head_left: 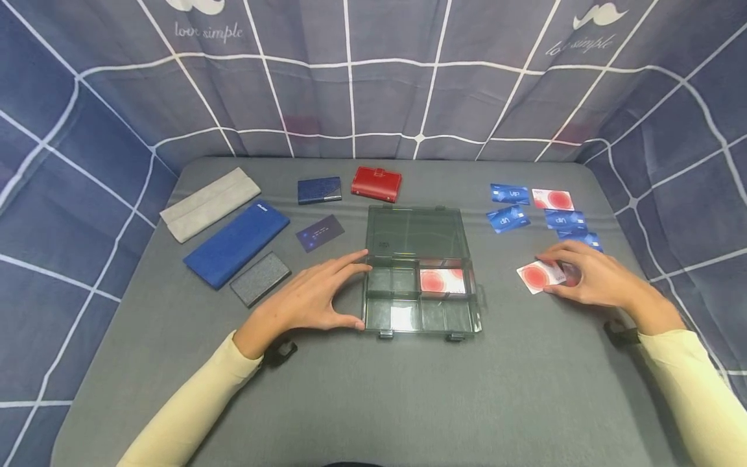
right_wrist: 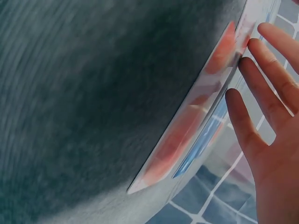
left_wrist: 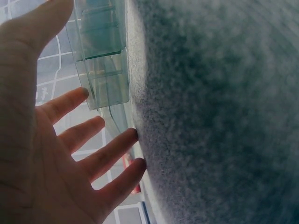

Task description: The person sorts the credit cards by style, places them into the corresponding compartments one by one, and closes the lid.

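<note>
My empty left hand spreads beside the translucent green plastic box. My right hand spans a red-and-white rectangular card, grip unclear; picking it up probably needs a firm edge pinch

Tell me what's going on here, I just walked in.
A person is handling cards around an open box. Their right hand has its fingers at a red-and-white card on the table, right of the box. Their left hand is spread at the box's left side. A similar card lies in the back right compartment. More cards lie at the back right, and a blue wallet lies on the left.
</note>
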A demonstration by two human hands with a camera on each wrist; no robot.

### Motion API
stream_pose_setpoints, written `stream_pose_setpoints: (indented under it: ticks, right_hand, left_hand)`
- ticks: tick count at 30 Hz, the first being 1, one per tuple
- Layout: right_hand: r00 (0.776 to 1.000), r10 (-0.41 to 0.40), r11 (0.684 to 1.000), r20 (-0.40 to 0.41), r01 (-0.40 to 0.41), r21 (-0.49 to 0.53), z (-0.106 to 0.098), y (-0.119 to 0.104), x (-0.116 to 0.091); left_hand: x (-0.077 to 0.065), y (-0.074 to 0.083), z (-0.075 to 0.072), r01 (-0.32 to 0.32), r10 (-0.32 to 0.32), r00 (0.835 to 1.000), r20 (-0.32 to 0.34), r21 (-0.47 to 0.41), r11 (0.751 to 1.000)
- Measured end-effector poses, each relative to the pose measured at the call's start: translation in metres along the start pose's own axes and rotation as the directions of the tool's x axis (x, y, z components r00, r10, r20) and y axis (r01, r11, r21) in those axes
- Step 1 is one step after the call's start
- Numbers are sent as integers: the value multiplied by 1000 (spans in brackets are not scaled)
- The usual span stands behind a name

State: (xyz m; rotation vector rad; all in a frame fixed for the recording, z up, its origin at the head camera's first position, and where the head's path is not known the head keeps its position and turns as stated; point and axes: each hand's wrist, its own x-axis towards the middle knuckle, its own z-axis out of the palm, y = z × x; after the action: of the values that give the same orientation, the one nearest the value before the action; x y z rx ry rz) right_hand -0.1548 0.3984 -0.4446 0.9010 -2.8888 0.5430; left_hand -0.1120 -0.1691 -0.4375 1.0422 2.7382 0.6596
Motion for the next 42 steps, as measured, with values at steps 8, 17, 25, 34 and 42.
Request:
stream_pose_setpoints:
  ticks: [8, 17, 25, 34, 42]
  right_hand:
    - [997, -74, 996, -29, 75, 52, 0, 13, -4]
    - [997, -77, 997, -20, 77, 32, 1, 14, -4]
    - [998, -58, 996, -15, 59, 65, 0, 18, -5]
    - [1000, -7, 1000, -8, 7, -9, 1, 7, 0]
    - [999, 38, 996, -18, -40, -79, 1, 0, 3]
  left_hand:
    - [1, 0, 0, -2, 2, 1000, 5, 10, 1000]
    - [0, -1, 2, -4, 4, 1000, -3, 4, 1000]
    - [0, -1, 2, -3, 3, 1000, -1, 3, 1000]
    - [0, 0, 2, 5, -5, 1000, 0, 6, 1000]
    - [0, 1, 2, 0, 0, 1000, -7, 5, 1000]
